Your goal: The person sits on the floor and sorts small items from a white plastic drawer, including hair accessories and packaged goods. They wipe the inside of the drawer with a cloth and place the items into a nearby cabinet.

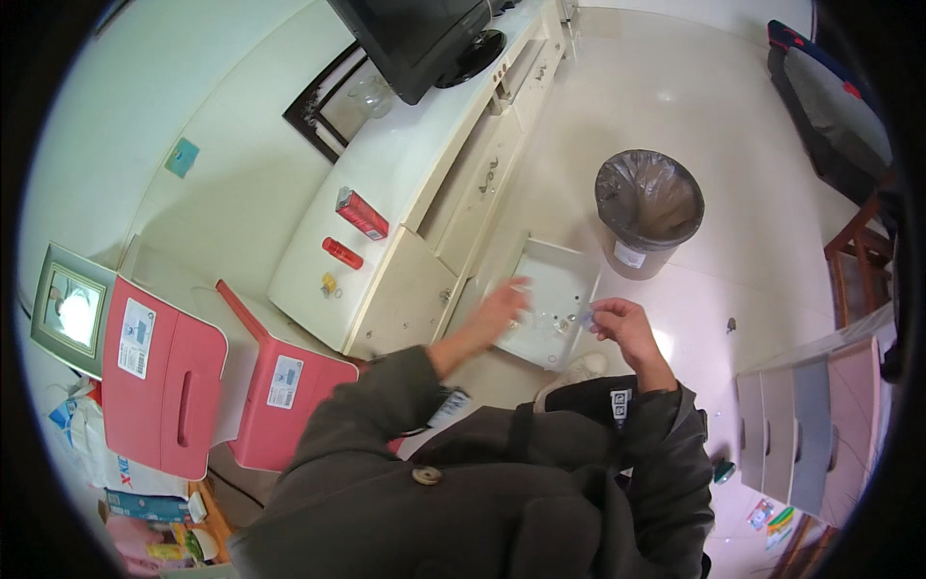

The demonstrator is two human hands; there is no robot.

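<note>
A shallow white drawer (561, 264) lies on the floor before me, with several small loose items (561, 326) scattered inside it. My left hand (495, 315) hangs over the drawer's left side, blurred, its fingers spread and nothing visible in them. Near the drawer's right edge, my right hand (622, 326) pinches a small translucent bluish piece (588, 319) between thumb and fingertips. What that piece is, I cannot tell.
A lined trash bin (636, 262) stands beyond the drawer. Along the left runs a white TV cabinet (383, 159) bearing a television (419, 36), a red box (362, 213) and a red bottle (343, 253). Pink storage boxes (163, 391) stand left; a drawer unit (810, 427) stands right.
</note>
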